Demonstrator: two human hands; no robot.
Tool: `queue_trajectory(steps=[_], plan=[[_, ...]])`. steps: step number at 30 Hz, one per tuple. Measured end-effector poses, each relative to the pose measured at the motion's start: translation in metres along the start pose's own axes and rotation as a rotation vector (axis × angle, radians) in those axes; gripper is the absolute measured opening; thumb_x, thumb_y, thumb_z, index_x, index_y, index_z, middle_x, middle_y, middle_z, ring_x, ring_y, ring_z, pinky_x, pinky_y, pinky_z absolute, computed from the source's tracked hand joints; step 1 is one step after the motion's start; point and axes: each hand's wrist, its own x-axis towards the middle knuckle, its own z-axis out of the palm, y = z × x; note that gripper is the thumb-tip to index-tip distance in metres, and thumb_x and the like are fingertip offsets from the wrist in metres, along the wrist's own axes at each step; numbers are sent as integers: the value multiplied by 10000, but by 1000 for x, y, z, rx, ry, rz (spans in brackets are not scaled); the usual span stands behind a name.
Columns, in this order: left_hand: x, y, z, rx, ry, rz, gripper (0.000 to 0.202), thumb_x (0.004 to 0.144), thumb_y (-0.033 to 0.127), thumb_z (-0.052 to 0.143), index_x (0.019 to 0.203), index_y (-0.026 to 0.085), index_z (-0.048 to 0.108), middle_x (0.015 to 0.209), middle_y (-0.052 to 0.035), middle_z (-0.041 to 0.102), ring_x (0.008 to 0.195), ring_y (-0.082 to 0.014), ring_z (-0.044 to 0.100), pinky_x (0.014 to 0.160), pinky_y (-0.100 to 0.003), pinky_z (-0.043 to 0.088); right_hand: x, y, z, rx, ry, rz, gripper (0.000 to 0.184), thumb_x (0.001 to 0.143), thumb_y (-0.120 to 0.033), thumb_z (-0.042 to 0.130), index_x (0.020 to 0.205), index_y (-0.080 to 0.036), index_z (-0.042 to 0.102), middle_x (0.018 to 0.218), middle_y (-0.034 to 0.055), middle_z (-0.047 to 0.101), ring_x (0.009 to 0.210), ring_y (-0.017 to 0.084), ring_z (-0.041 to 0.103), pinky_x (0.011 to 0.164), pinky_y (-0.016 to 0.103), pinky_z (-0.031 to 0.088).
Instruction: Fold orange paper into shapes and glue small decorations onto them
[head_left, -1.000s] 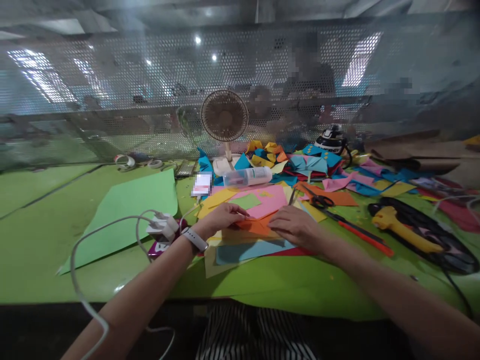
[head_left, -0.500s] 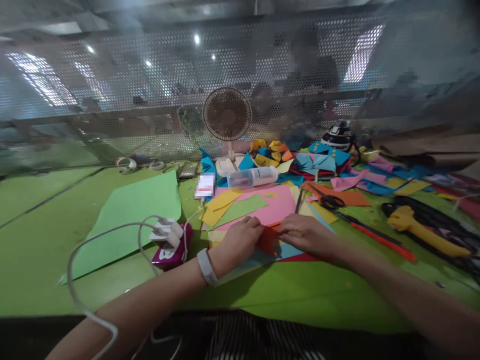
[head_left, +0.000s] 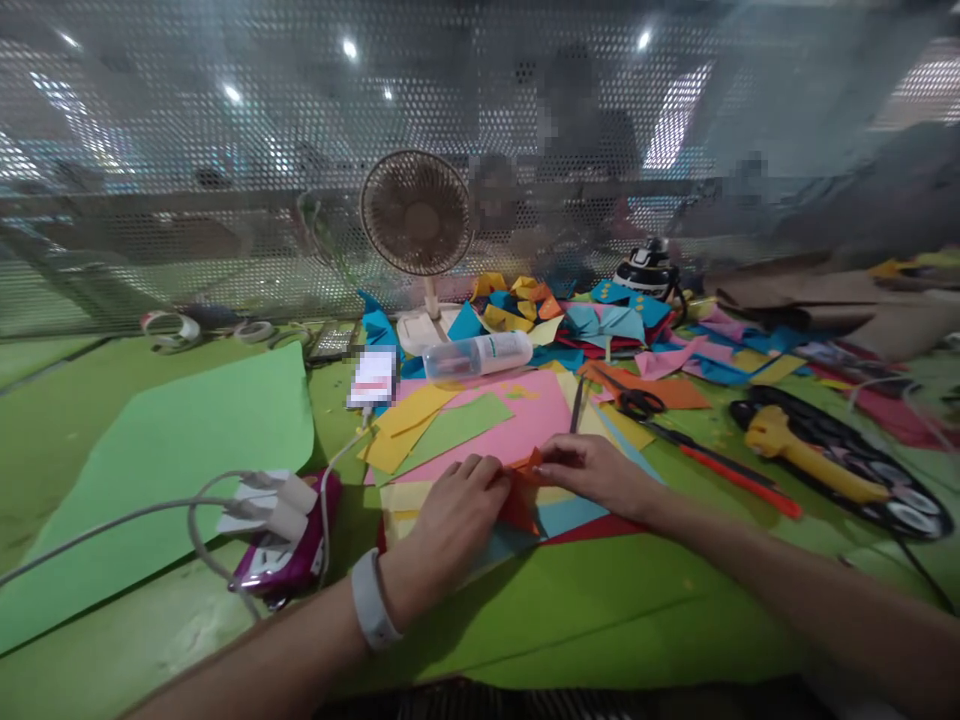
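A small orange piece of folded paper (head_left: 523,505) is between my two hands, above a stack of coloured sheets. My left hand (head_left: 457,510), with a pale band at the wrist, is closed on the paper's left side, and its fingers cover part of it. At the paper's upper right, my right hand (head_left: 600,472) pinches a raised corner between thumb and fingers. Under the hands lie a pink sheet (head_left: 499,428), a blue sheet (head_left: 574,512) and a green strip (head_left: 457,430). Yellow paper (head_left: 405,420) rests on the stack's left.
Behind the stack are a clear bottle (head_left: 478,356), a fan (head_left: 417,213) and a pile of folded papers. To the right lie scissors (head_left: 640,401), an orange-handled cutter (head_left: 739,478) and a yellow glue gun (head_left: 814,455). A purple power strip (head_left: 281,565) with cables stands left.
My view has shifted, so table items appear farther left. My right hand has lifted a corner of the orange paper, while my left hand stays on its left side.
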Motion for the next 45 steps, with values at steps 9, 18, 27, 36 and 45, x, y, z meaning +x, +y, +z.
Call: queue_trajectory(steps=[9, 18, 27, 36, 45], plan=[[-3, 5, -9, -25, -106, -11, 206, 835, 89, 493, 1009, 116, 601, 1017, -111, 612, 927, -256, 556, 800, -396, 502, 4, -11, 7, 7, -34, 99, 174, 810, -317, 609, 882, -162, 642, 789, 42, 689, 752, 172, 644, 657, 281, 504], [-3, 3, -8, -90, -72, -16, 265, 825, 57, 472, 1060, 134, 567, 1042, -91, 614, 961, -245, 551, 844, -392, 489, -12, -15, -19, -656, -197, -501, 457, 810, -303, 623, 1233, -143, 558, 1212, 140, 601, 1127, 250, 532, 938, 416, 443], [-3, 1, -9, -62, -62, 8, 259, 865, 87, 455, 1097, 130, 562, 1082, -111, 614, 999, -245, 551, 842, -394, 495, -4, -15, -32, -908, -228, -642, 415, 835, -218, 541, 1236, -114, 566, 1276, 165, 566, 1148, 288, 525, 924, 481, 435], [-3, -1, -7, -48, -65, 18, 261, 854, 82, 473, 1090, 145, 563, 1074, -97, 620, 972, -233, 560, 839, -373, 499, -2, -14, -25, -864, -189, -669, 322, 889, -204, 487, 1185, -151, 602, 1204, 120, 620, 1096, 241, 541, 944, 442, 406], [-4, 0, -6, -64, -64, 25, 242, 861, 99, 456, 1070, 143, 570, 1096, -115, 607, 985, -238, 557, 837, -383, 498, -5, -3, -11, -735, -67, -588, 189, 913, -274, 511, 971, -203, 677, 1038, 82, 653, 958, 207, 568, 849, 388, 425]])
